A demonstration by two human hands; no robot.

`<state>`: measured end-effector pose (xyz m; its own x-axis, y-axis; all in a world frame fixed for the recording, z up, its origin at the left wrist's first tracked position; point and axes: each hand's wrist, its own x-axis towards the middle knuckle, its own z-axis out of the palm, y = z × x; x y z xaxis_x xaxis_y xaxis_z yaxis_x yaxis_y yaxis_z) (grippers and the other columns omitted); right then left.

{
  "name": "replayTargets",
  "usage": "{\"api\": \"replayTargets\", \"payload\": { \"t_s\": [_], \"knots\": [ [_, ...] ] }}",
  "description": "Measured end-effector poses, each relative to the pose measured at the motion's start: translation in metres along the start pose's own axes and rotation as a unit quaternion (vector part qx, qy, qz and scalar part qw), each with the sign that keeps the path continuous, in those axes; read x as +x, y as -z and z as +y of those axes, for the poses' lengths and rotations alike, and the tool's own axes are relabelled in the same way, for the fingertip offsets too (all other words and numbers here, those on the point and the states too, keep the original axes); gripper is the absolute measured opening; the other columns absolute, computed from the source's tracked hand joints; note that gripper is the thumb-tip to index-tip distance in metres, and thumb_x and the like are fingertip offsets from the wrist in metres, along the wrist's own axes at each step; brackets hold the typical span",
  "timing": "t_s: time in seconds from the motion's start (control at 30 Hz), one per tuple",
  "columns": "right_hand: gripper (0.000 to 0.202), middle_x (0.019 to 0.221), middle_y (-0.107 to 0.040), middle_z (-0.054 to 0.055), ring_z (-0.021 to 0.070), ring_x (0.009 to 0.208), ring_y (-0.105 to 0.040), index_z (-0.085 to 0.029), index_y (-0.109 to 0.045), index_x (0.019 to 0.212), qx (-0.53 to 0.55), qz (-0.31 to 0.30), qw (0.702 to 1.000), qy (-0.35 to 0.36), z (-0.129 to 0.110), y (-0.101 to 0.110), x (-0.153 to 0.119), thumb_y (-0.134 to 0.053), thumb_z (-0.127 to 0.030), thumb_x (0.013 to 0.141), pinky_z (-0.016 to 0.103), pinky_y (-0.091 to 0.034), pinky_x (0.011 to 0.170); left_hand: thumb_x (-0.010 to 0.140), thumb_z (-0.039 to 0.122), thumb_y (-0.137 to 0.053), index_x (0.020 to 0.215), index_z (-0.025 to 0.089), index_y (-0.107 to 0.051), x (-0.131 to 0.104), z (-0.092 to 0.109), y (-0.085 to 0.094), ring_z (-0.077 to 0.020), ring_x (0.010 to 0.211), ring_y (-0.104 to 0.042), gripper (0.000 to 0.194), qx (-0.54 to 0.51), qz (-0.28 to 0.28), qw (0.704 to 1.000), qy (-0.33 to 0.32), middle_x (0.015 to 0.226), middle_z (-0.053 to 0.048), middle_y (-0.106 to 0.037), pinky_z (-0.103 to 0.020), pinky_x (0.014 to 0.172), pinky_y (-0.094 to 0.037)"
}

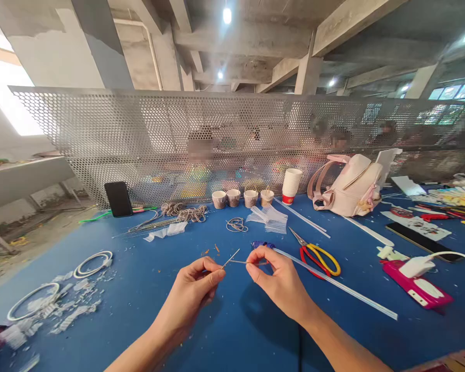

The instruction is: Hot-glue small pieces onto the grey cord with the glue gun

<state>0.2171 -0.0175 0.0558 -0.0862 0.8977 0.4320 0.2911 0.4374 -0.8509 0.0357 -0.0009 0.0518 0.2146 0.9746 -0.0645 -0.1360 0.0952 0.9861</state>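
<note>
Your left hand point(197, 284) has its thumb and index finger pressed together on a thin, straight, pale-grey stick-like piece point(233, 255), whose free end slants up and away to the right. Your right hand point(277, 279) has its fingers pinched on a thin, greyish strand point(238, 262), which lies nearly level and points left, towards the first piece.

The relation to mind is where these two meet: both are in front of you above the blue, flat worktop point(139, 315), between your hands, their long axes at a slant to each other. The strand's left end comes right up to the slanted piece, close to your left fingertips; whether they touch or one merely passes in front, you cannot tell from this view. Each hand is nearest to the piece it grips, and the crossing sits nearer your left fingers than your right.

Just beyond your right hand lies a metal-nosed hand tool with red and yellow loop handles point(325, 258), and a long, clear, straight plastic rod point(349, 288) runs off to the right.
</note>
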Motion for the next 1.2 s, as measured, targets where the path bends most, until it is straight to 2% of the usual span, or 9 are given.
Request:
{"api": "replayTargets", "payload": {
  "t_s": [0.17, 0.3, 0.4, 0.53, 0.7, 0.83, 1.03, 1.2],
  "knots": [
    [0.008, 0.071, -0.057, -0.002, 0.0125, 0.07, -0.053, -0.02, -0.056, 0.073, -0.008, -0.001, 1.0, -0.001, 0.001, -0.001, -0.003, -0.053, -0.02, 0.08, 0.021, -0.044, 0.068, 0.068, 0.039, -0.071, 0.068, 0.017, -0.059, 0.0, -0.003, -0.001, -0.0057, 0.046, -0.025, 0.025, 0.016, 0.022, 1.0, -0.004, 0.05, 0.007, -0.038, -0.019, 0.043, -0.021],
    [0.009, 0.071, -0.058, -0.002, 0.0124, 0.07, -0.053, -0.02, -0.056, 0.073, -0.015, -0.004, 1.0, -0.006, 0.003, -0.001, -0.003, -0.052, -0.021, 0.081, 0.021, -0.043, 0.067, 0.072, 0.042, -0.066, 0.077, 0.014, -0.064, -0.001, -0.004, -0.001, -0.0074, 0.048, -0.02, 0.028, 0.0, 0.011, 1.0, 0.014, 0.051, 0.008, -0.029, -0.022, 0.044, -0.018],
    [0.009, 0.071, -0.058, -0.002, 0.0126, 0.069, -0.053, -0.02, -0.056, 0.072, -0.018, -0.004, 1.0, -0.01, 0.005, -0.002, -0.002, -0.052, -0.021, 0.081, 0.021, -0.043, 0.067, 0.075, 0.044, -0.062, 0.075, 0.013, -0.066, -0.001, -0.006, -0.001, -0.0076, 0.049, -0.018, 0.032, 0.003, -0.002, 1.0, 0.013, 0.05, 0.008, -0.025, -0.022, 0.045, -0.016],
    [0.01, 0.07, -0.059, -0.001, 0.0131, 0.069, -0.054, -0.02, -0.056, 0.071, -0.02, -0.005, 1.0, -0.015, 0.006, -0.002, -0.002, -0.052, -0.021, 0.08, 0.022, -0.044, 0.067, 0.072, 0.044, -0.066, 0.067, 0.013, -0.065, 0.002, -0.009, -0.001, -0.0059, 0.048, -0.016, 0.032, -0.013, -0.014, 1.0, 0.014, 0.05, 0.007, -0.03, -0.022, 0.044, -0.015],
    [0.011, 0.069, -0.058, -0.001, 0.0133, 0.068, -0.053, -0.019, -0.056, 0.071, -0.017, -0.018, 0.999, -0.037, 0.007, -0.002, -0.003, -0.052, -0.022, 0.08, 0.022, -0.044, 0.066, 0.064, 0.041, -0.074, 0.058, 0.012, -0.065, 0.004, -0.01, -0.002, -0.0036, 0.046, -0.023, 0.031, -0.055, -0.003, 0.998, 0.028, 0.062, 0.001, -0.047, -0.02, 0.041, -0.019],
    [0.011, 0.071, -0.058, 0.0, 0.0132, 0.069, -0.053, -0.018, -0.058, 0.073, -0.001, -0.028, 0.997, -0.076, 0.01, -0.002, -0.002, -0.053, -0.025, 0.08, 0.022, -0.044, 0.065, 0.062, 0.038, -0.076, 0.057, 0.013, -0.068, 0.006, -0.012, -0.003, -0.0051, 0.048, -0.031, 0.026, -0.074, -0.002, 0.997, 0.037, 0.062, 0.001, -0.047, -0.018, 0.041, -0.027],
    [0.019, 0.071, -0.056, 0.0, 0.0111, 0.061, -0.046, -0.017, -0.06, 0.074, 0.017, -0.056, 0.991, -0.124, 0.011, -0.002, -0.005, -0.054, -0.033, 0.082, 0.021, -0.039, 0.054, 0.061, 0.031, -0.077, 0.055, 0.013, -0.068, 0.006, -0.015, -0.003, -0.0061, 0.051, -0.041, 0.021, -0.066, -0.001, 0.997, 0.036, 0.071, -0.002, -0.054, -0.019, 0.043, -0.038],
    [0.02, 0.066, -0.053, -0.002, 0.0089, 0.057, -0.041, -0.016, -0.06, 0.074, 0.034, -0.064, 0.987, -0.144, 0.012, -0.002, -0.006, -0.056, -0.034, 0.082, 0.02, -0.035, 0.052, 0.056, 0.025, -0.079, 0.051, 0.014, -0.063, 0.005, -0.014, -0.006, -0.0063, 0.047, -0.042, 0.02, -0.091, 0.023, 0.994, 0.052, 0.064, 0.002, -0.051, -0.02, 0.042, -0.04]
  ]
}}
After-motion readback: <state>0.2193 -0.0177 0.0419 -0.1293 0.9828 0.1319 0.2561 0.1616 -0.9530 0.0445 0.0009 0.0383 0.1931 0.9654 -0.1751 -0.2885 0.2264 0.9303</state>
